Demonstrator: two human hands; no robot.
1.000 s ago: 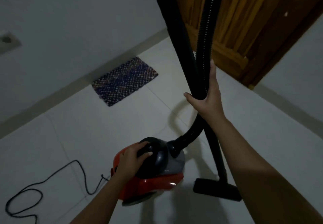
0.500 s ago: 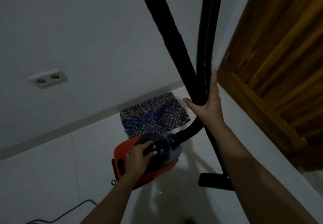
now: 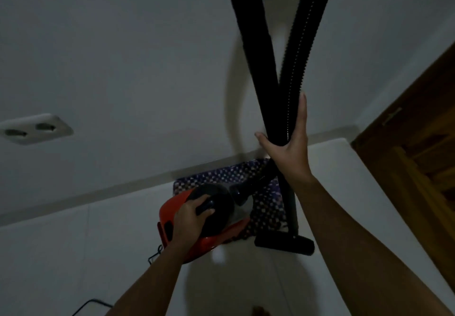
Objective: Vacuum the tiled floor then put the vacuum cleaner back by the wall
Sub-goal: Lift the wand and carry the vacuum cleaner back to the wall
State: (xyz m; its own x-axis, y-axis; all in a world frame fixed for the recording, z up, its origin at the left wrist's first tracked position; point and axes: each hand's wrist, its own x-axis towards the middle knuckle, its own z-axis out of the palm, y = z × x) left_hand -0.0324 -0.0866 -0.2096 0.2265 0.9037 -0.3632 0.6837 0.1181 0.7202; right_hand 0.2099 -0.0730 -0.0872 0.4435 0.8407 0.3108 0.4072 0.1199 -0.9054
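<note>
Left hand (image 3: 190, 219) gripped the canister vacuum (image 3: 197, 222) handle at frame ctr — right hand (image 3: 289, 148) clasped wand (image 3: 256, 52) & hose (image 3: 302, 44) together.

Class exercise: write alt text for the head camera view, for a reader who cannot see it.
A person carries a red and black vacuum cleaner by its top handle with the left hand, while the right hand grips the black tube and ribbed hose together. Beneath it a patterned mat lies by a white wall.
</note>
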